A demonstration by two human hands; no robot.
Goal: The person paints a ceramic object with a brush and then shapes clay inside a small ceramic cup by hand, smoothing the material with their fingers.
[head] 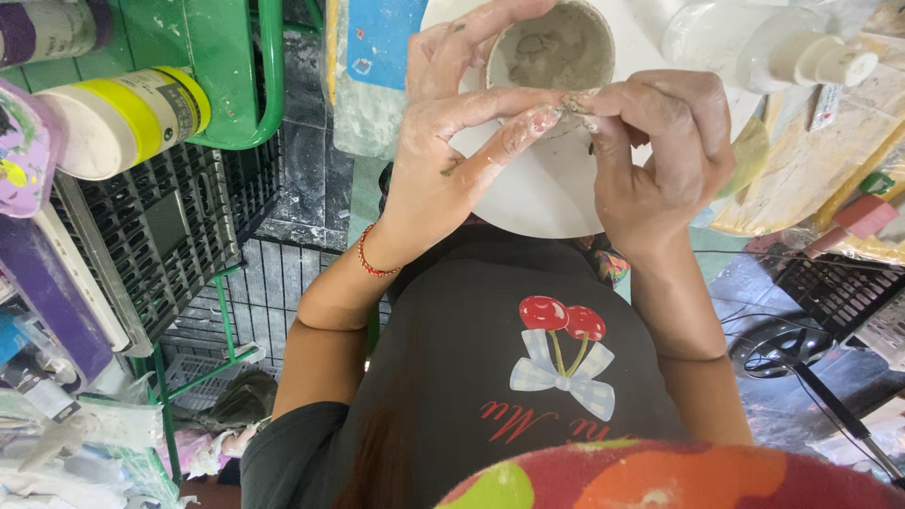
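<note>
As the clay cup [551, 52] sits on a white round board [537, 188], its rim is pinched by the left hand [452, 141] and right hand [660, 141]; light, even pressure is advised.

We see the clay cup [551, 47] on the round board [537, 188], a spray bottle [764, 42] to its right, jars [118, 118] far left.
</note>
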